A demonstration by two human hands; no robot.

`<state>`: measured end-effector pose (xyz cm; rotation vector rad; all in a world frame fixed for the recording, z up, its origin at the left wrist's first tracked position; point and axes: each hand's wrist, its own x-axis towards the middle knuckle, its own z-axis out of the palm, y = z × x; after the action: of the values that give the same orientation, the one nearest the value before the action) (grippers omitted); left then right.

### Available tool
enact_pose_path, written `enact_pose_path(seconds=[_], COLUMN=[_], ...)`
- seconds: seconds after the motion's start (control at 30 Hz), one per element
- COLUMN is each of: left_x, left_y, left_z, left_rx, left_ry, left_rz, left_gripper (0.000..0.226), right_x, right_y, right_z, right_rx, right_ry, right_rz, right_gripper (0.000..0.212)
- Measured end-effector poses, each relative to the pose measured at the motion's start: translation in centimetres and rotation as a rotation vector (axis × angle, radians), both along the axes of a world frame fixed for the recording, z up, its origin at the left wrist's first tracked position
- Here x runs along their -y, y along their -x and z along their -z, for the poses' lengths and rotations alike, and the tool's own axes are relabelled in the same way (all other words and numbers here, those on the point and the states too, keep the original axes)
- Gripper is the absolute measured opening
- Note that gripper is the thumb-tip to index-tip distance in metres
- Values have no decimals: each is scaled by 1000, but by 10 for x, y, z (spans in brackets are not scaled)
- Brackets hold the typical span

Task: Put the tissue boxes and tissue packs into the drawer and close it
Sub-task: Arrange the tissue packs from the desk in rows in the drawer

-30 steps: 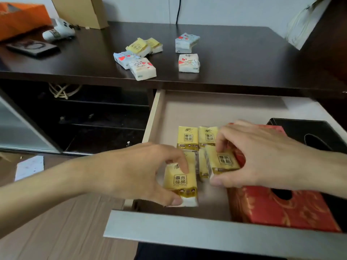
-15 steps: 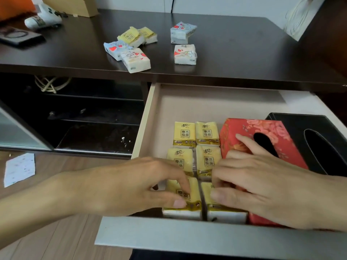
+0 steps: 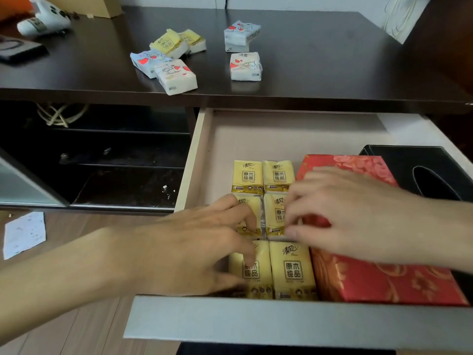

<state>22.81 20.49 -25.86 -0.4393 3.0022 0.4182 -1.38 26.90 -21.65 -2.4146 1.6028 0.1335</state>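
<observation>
Tissue packs in drawer: six small yellow plastic-wrapped tissue packs (image 3: 275,226) lay flat in two columns of three on the floor of the pale open wooden drawer (image 3: 294,134), pressed side by side, likely to save room for more.
Tissue boxes: a red floral-patterned tissue box (image 3: 384,278) sat just to the right of the yellow grid, touching it; a black leather-look tissue box (image 3: 419,170) stood beyond it against the drawer's right side.
Left hand: the left hand (image 3: 194,252) rested loosely spread, fingertips on the left column's middle and front packs, gripping nothing, apparently nudging them into line.
Right hand: the right hand (image 3: 353,216) hovered over the seam between the right column and the red box, fingers curled and touching the middle pack's edge; I could not tell whether it pinched anything.
Packs left out: two more yellow packs (image 3: 176,43), three white packs with red hearts and cartoon prints (image 3: 176,76) and a bluish-white pack (image 3: 240,34) lay loosely scattered on the dark brown wooden tabletop (image 3: 320,55).
Progress: judged roughly half done; the drawer stood fully pulled out, not yet closed.
Next: gathering the tabletop packs seemed likely, with the free space behind the grid ready for them.
</observation>
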Motion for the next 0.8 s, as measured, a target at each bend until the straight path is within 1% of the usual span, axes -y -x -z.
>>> enact_pose_path(seconds=[0.07, 0.13, 0.17, 0.23, 0.3, 0.4, 0.43, 0.47, 0.53, 0.6, 0.7, 0.8], left_x=[10, 28, 39, 60, 77, 92, 95, 97, 98, 96, 92, 91], left_y=[4, 12, 18, 31, 44, 62, 67, 71, 76, 75, 68, 63], left_z=[-12, -22, -24, -25, -21, -11, -8, -5, 0, 4, 3, 0], left_rx=[-17, -52, -76, -95, -24, 103, 144, 184, 234, 221, 189, 179], left_ry=[-75, -90, -80, -73, -40, -11, -3, 8, 18, 16, 19, -18], left_rz=[-55, -133, -172, -247, -291, -304, -311, -319, -324, -320, -306, -307], left_gripper=[38, 39, 38, 39, 53, 81, 83, 79, 60, 49, 47, 48], right_x=[18, 40, 52, 72, 86, 96, 97, 97, 96, 94, 91, 90], right_y=[5, 11, 13, 15, 12, 8, 7, 7, 8, 9, 10, 9], right_z=[-6, -6, -4, 3, 12, 20, 21, 22, 23, 23, 21, 22], right_rx=[46, 23, -22, -129, -193, -204, -204, -210, -213, -186, -135, -128], right_ry=[59, 85, 76, 13, -53, -84, -88, -92, -94, -88, -84, -72], right_rz=[49, 76, 85, 107, 134, 179, 194, 206, 217, 231, 247, 230], right_gripper=[47, 36, 35, 44, 47, 43, 41, 39, 36, 33, 34, 34])
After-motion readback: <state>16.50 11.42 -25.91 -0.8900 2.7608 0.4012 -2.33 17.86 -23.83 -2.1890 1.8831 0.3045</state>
